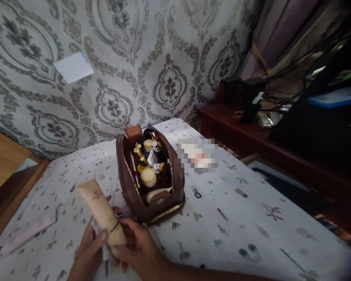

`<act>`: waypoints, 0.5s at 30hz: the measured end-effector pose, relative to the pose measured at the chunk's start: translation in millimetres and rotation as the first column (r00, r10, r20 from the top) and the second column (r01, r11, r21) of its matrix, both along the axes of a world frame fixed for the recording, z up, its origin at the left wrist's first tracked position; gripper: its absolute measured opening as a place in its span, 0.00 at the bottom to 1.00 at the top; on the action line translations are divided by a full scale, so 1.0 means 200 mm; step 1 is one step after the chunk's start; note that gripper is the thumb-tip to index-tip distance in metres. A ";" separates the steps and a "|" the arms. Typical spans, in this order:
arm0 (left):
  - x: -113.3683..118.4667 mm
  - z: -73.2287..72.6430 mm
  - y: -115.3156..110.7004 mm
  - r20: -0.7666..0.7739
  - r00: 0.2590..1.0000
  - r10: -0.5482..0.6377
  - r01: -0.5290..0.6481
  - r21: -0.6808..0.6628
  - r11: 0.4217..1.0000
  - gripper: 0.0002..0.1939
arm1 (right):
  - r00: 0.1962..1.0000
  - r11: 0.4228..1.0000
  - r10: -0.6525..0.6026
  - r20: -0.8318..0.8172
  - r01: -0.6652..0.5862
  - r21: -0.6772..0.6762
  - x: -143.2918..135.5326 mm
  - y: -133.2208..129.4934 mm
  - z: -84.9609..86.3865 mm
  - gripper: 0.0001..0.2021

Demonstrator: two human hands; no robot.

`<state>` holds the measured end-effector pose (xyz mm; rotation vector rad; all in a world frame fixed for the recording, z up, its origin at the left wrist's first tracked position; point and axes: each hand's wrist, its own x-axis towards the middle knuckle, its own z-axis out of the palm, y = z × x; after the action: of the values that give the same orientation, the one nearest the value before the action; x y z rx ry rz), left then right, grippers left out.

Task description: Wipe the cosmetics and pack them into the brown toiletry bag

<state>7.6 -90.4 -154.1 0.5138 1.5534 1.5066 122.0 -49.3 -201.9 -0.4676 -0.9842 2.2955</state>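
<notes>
A beige squeeze tube (101,207) with small print is held up between both hands, its flat end pointing up and left. My left hand (90,244) grips it from the left, thumb on its front. From the right, the fingers of my right hand (139,244) close around its lower end, hiding part of it. Just beyond stands a brown toiletry bag (123,171), unzipped wide. Inside it are a cream-lidded jar (148,177), gold-topped bottles (139,152), and other small cosmetics.
A pale pink tube (31,232) lies on the patterned cloth (216,242) at left. Right of the bag is a blurred-out item (197,155). A dark red wooden desk (231,128) with cables stands at right; a patterned wall (152,58) rises behind.
</notes>
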 end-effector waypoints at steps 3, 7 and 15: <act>0.09 -0.05 -0.04 0.016 0.999 0.050 -0.049 -0.085 0.995 0.59 | 0.997 0.998 -0.062 0.036 0.062 -0.012 0.01 0.00 0.03 0.35; 0.05 -0.10 -0.08 0.054 0.990 0.131 -0.123 -0.132 0.984 0.53 | 0.997 0.998 -0.062 0.040 0.062 0.006 0.03 0.00 0.04 0.32; -0.04 -0.01 -0.03 -0.121 0.980 0.156 -0.163 -0.052 0.985 0.35 | 0.998 0.996 -0.048 0.029 0.046 0.073 0.03 0.01 0.05 0.29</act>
<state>-0.8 -95.7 -156.7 0.4577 1.7613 1.5668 128.9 -47.8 -192.0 -0.4921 -1.0566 2.2093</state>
